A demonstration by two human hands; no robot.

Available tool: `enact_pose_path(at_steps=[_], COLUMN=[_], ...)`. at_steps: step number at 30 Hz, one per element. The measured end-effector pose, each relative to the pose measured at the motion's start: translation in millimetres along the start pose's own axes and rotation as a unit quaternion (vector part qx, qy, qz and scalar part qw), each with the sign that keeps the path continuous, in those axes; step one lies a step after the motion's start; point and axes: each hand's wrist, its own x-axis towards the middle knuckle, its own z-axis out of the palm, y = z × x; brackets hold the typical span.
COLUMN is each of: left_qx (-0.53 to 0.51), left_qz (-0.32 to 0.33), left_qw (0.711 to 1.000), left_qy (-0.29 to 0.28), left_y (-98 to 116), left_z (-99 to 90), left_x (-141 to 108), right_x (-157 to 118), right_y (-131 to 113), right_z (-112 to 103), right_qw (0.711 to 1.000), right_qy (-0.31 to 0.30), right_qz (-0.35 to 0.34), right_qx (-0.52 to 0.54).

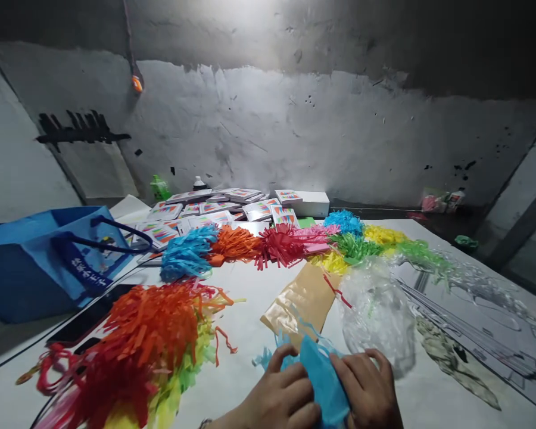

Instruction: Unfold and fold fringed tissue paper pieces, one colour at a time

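Note:
Between my two hands is a piece of blue tissue paper (322, 381) with loose fringe strips at its far end. My left hand (290, 387) closes on its left side with curled fingers. On the right side my right hand (368, 384) grips it, thumb underneath and partly hidden. Just beyond the blue paper lies a tan packet (301, 298) with a shiny front. A crumpled clear plastic bag (375, 316) rests right of the packet. Left of my hands sits a big pile of orange and red fringed tissue paper (152, 328), with yellow-green strips along its edge.
Fringed paper bundles, among them a blue one (190, 253) and a dark red one (283, 243), run in a row across the white table (245, 304). Behind them are several stacked printed boxes (218, 205). A blue bag (40, 256) stands at left; a crumpled cloth (455, 360) lies right.

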Motion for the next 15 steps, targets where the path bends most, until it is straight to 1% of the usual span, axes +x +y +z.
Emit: enact_pose_path(at_steps=[1,2,3,4,6,7,8,9,10,12,14,15], left_qx=[-0.035,-0.077,-0.121,-0.161,-0.230,-0.270,-0.314,-0.367,-0.433,-0.554,-0.622,-0.657], left_qz=[-0.008,-0.039,-0.093,-0.161,-0.295,-0.341,-0.371,-0.388,-0.398,-0.426,-0.461,-0.473], left_qw=[0.999,0.996,0.988,0.973,0.926,0.898,0.870,0.840,0.802,0.711,0.632,0.587], left_qy=[-0.007,-0.015,-0.020,-0.024,-0.049,-0.068,-0.086,-0.099,-0.103,-0.076,-0.033,-0.027], left_y=[2.5,3.2,1.9,-1.2,-11.4,-17.1,-22.3,-26.4,-28.8,-27.7,-19.2,-12.7], left_z=[-4.9,-10.4,-16.1,-21.1,-27.4,-28.0,-26.9,-24.3,-20.6,-11.3,-0.4,5.4], left_x=[-2.7,-3.9,-3.4,-1.2,7.0,12.0,16.8,20.8,23.7,25.1,21.0,17.4], right_x=[-1.5,-2.3,-2.4,-2.1,-0.6,0.0,0.3,0.0,-0.8,-4.1,-9.4,-12.4], right_y=[0.7,1.0,0.7,-0.5,-4.8,-7.4,-9.8,-11.8,-13.2,-13.8,-12.0,-10.3], right_z=[-3.4,-7.3,-11.3,-14.8,-19.6,-20.5,-20.6,-20.0,-19.0,-16.6,-14.3,-13.2], right_qw=[1.000,1.000,1.000,0.999,0.999,0.998,0.997,0.996,0.996,0.993,0.991,0.991], right_qy=[0.008,0.016,0.023,0.032,0.046,0.052,0.059,0.066,0.074,0.092,0.109,0.112], right_qz=[0.001,0.001,-0.002,-0.006,-0.011,-0.012,-0.011,-0.007,-0.001,0.013,0.026,0.030], right_qx=[-0.005,-0.008,-0.005,0.003,0.026,0.037,0.045,0.052,0.057,0.067,0.072,0.071])
